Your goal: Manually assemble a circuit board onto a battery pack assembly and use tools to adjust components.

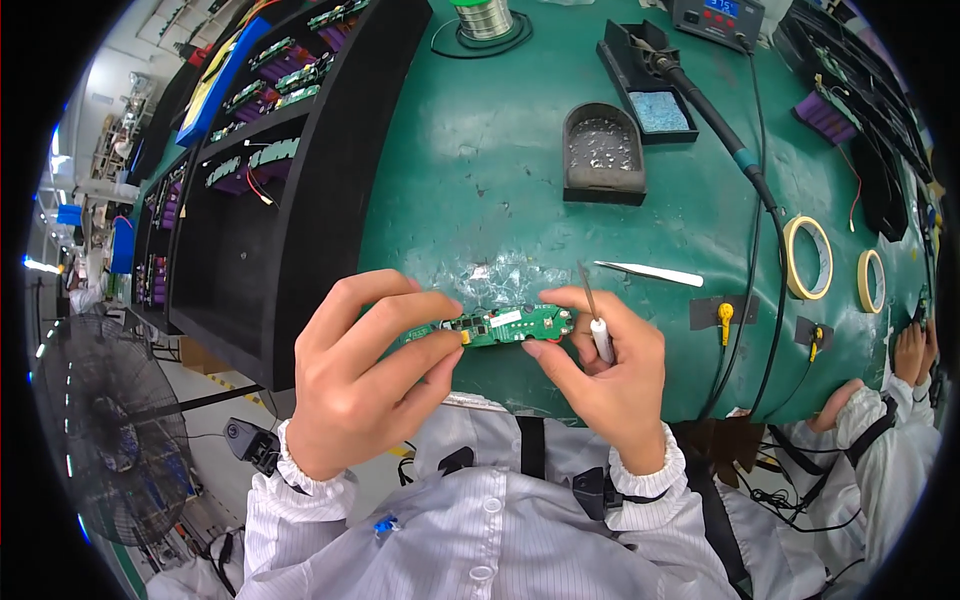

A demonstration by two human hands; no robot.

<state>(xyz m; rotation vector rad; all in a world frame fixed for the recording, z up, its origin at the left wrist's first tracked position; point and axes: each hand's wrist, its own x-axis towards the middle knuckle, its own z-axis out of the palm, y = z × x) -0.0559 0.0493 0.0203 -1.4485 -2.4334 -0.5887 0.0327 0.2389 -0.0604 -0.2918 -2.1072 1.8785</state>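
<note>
Both my hands hold a narrow green circuit board [505,325] over the near edge of the green bench [480,180]. My left hand [365,370] pinches the board's left end between thumb and fingers. My right hand [605,375] grips the board's right end with thumb and forefinger. Tucked in the same hand is a small screwdriver-like tool [596,320] with a white handle, its thin metal tip pointing up and away.
Metal tweezers [648,273] lie just right of the board. Farther back are a dark tray of solder scraps [603,152], a soldering iron [700,100] in its stand, a solder spool [485,18] and tape rolls [808,257]. Black shelves [270,200] stand left. Another person's hands [910,350] are at far right.
</note>
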